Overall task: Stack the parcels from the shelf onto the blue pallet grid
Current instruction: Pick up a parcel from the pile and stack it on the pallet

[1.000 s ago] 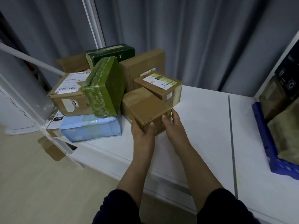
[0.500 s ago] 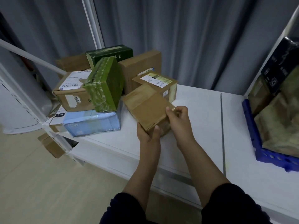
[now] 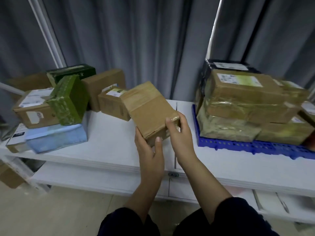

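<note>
brown box [image 3: 150, 111] now lifted clear off shelf [image 3: 109, 140], 1 s ago still resting there. left hand [image 3: 150, 150] + right hand [image 3: 180, 135] fingers clamped round it, tilted. next up prob blue pallet grid [image 3: 238, 145], already stacked.

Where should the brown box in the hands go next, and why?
Probably carry the brown box rightward toward the blue pallet. Both the left hand and right hand hold it above the shelf, and parcels already sit stacked there.
</note>
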